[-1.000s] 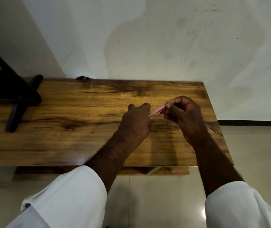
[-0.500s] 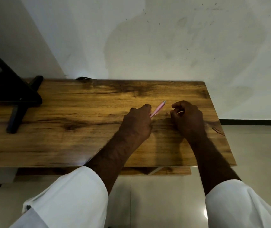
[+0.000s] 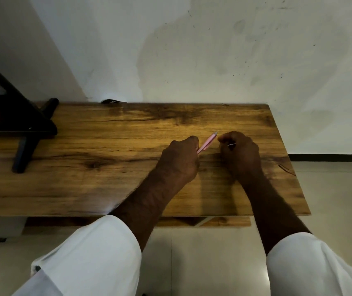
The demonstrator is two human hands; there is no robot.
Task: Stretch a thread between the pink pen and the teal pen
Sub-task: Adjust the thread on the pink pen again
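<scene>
The pink pen (image 3: 207,143) sticks out of my left hand (image 3: 180,159), slanting up and to the right with its tip free. My left hand is closed around the pen's lower end. Just right of the tip, my right hand (image 3: 240,154) rests on the wooden table (image 3: 106,150) with its fingers curled shut. A short whitish strand, perhaps the thread (image 3: 231,144), shows at its fingers. No teal pen is visible; what my right hand covers I cannot tell.
A black angled stand (image 3: 24,133) sits on the table's left part. The table's right edge (image 3: 288,159) lies close to my right hand, with tiled floor beyond. The wall stands directly behind the table.
My right hand let go of the pink pen's tip and moved right, down onto the table. The pen stayed in my left hand, its free end now rising clear.
</scene>
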